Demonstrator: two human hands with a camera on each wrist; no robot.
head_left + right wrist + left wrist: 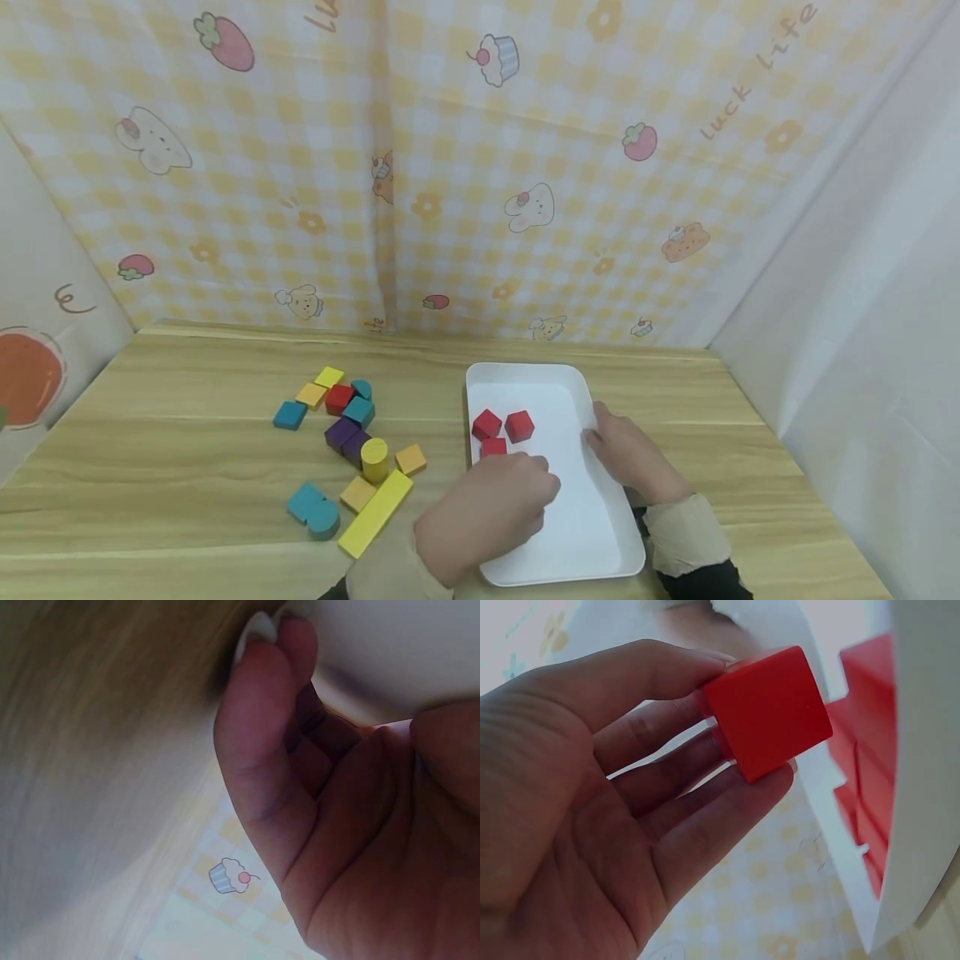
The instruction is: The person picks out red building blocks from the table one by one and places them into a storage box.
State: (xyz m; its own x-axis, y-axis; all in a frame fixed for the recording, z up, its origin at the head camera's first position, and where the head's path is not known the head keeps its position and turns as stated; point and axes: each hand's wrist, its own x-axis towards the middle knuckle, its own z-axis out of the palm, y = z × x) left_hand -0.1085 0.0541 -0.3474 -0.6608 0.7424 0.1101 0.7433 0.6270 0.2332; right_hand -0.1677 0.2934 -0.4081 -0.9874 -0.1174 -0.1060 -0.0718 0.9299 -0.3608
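Between thumb and fingertips my left hand [491, 510] pinches a red cube block [769, 712], held over the white tray [581, 533]. In the head view that cube is hidden behind the hand. Red blocks [519, 426] lie inside the tray toward its left side, one partly covered by the left hand; the left wrist view catches them past the tray wall. My right hand [636, 457] grips the tray's right edge, thumb at the rim. In the right wrist view its fingers [259, 712] curl at the tray's side, with their contact partly hidden.
Left of the tray, loose wooden blocks lie on the table: a long yellow block [377, 513], a yellow cylinder [374, 460], purple blocks [342, 434], a red block [339, 399] and several blue ones [289, 415]. A patterned cloth [450, 167] hangs behind.
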